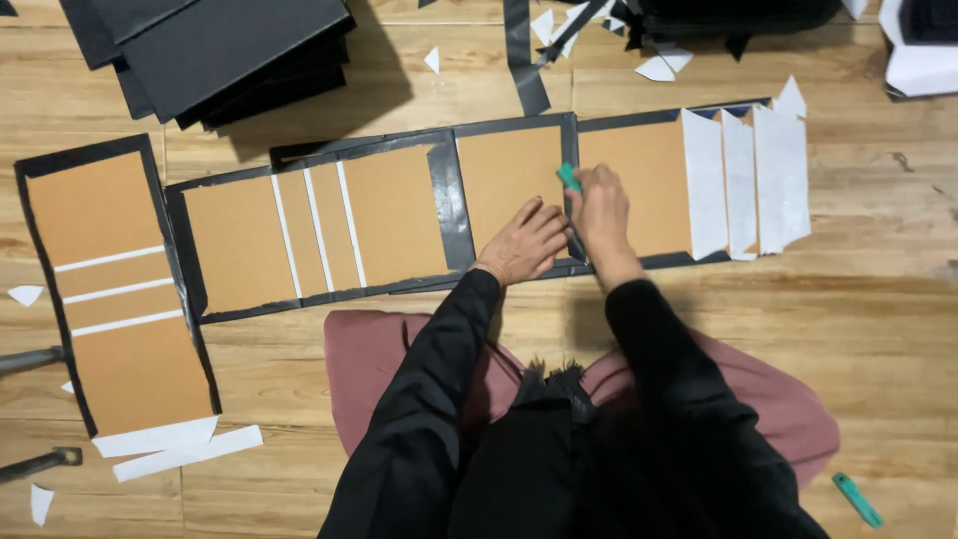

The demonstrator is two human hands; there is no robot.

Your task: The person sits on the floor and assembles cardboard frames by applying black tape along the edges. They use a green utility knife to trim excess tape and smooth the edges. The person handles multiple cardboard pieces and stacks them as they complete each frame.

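Head view — green scraper (569, 177) inside right grip (599, 205)

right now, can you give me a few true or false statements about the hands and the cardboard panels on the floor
1. The right hand holds a small green tool. True.
2. The left hand is raised clear of the panels. False: it lies flat on the brown cardboard panel.
3. Both hands are at the black strip between two brown panels. True.
4. The stack of black sheets lies by the person's knees. False: it lies at the far left, beyond the panels.
5. A second green tool lies on the wooden floor at the right. True.
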